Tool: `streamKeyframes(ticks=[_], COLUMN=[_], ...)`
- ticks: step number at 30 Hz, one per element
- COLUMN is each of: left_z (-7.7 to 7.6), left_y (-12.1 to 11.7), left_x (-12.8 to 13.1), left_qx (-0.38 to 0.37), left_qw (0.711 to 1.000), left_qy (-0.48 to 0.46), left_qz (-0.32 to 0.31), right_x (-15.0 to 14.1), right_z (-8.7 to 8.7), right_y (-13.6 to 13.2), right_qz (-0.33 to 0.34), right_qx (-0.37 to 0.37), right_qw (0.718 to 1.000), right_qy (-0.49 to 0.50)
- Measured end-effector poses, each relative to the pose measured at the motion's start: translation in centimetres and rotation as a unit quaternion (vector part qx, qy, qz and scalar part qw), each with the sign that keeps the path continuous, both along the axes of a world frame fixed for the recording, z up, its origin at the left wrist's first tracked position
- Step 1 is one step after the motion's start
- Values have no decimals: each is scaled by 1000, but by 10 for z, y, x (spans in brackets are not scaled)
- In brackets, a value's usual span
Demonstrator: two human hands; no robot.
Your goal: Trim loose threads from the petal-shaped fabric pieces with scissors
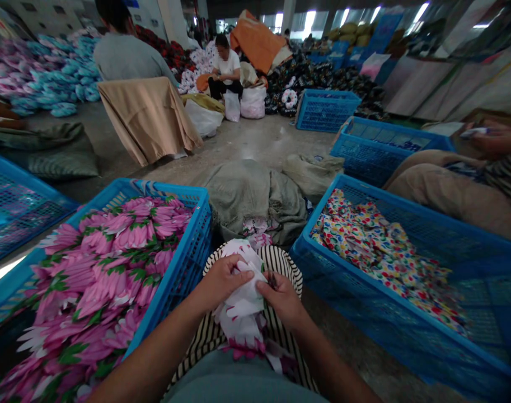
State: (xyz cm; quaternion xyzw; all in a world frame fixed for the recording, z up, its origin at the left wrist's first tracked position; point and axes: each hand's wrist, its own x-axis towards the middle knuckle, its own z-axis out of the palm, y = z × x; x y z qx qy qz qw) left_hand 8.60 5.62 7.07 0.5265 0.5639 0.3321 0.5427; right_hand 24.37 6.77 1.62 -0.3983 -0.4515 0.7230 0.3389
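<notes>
A white fabric piece with pink petal-like edges (241,302) lies over my striped lap (196,341). My left hand (221,282) is closed, pinching its upper left part between thumb and fingers. On the other side my right hand (282,296) pinches the same cloth by its right edge. A small dark tool (272,281) shows at the right fingers, perhaps scissors or snips; its kind is not clear. More white and magenta pieces (249,344) rest on my lap below the hands.
To the left stands a blue crate (207,196) of pink petal-shaped pieces with green tips. Another blue crate (486,224) at right holds colourful dotted pieces. Grey-green sacks (251,190) lie ahead. A person (228,70) sits farther back; another's legs (444,179) are at right.
</notes>
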Motion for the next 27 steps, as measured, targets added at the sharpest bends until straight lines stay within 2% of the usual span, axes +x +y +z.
streamKeyframes(ticks=[1, 3, 6, 8, 12, 14, 18, 21, 24, 25, 27], left_z=[1, 2, 2, 3, 7, 10, 21, 29, 29, 28, 24], left_y=[-3, -9, -18, -20, -19, -19, -23, -27, -31, -31, -32], left_x=[3, 11, 25, 31, 28, 21, 15, 16, 17, 17, 16], left_qx=[-37, -88, -110, -118, -89, -61, -43, -23, 23, 24, 2], left_qw=[997, 973, 927, 910, 912, 928, 968, 977, 989, 991, 988], left_qy=[-56, -176, -298, -328, -299, -264, -199, -188, -122, -110, -126], left_qz=[41, 121, 197, 224, 266, 255, 150, 103, 81, 78, 89], right_x=[-3, -6, -4, -2, -1, -1, 4, 6, 2, 1, 1], right_z=[2, 9, 21, 27, 28, 27, 34, 46, 53, 53, 48], right_y=[-3, -10, -17, -22, -33, -33, -17, -6, 1, 3, 9], right_qz=[-4, 4, 52, 99, 171, 140, 22, 30, 60, 49, -15], right_qx=[-22, -57, -54, -28, 5, 24, 86, 111, 105, 96, 79], right_qw=[1000, 998, 997, 995, 985, 990, 996, 993, 993, 994, 995], right_qy=[17, 40, 35, 18, 5, 14, -6, -22, 7, 24, 51])
